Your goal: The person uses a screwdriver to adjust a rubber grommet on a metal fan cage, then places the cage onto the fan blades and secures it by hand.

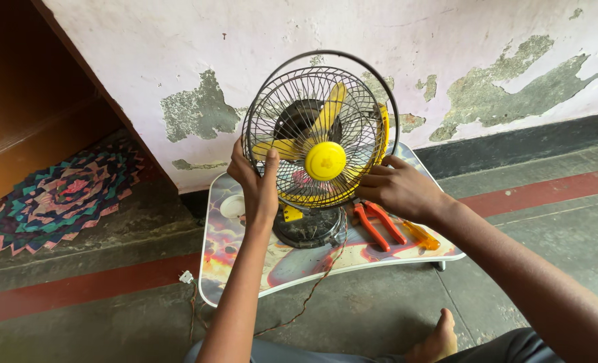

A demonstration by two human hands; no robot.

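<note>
both hands point(255, 185) point(396, 188) hold fan grille point(315, 128); pliers point(378, 225) lie beside.

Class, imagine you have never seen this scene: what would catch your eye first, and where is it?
First, the small table fan with yellow blades and a dark wire grille, standing mid-frame on a low printed table. The left hand and right hand grip the grille's two sides. Orange-handled pliers lie just right of the fan's base, and a bright patchwork mat lies far left.
</note>
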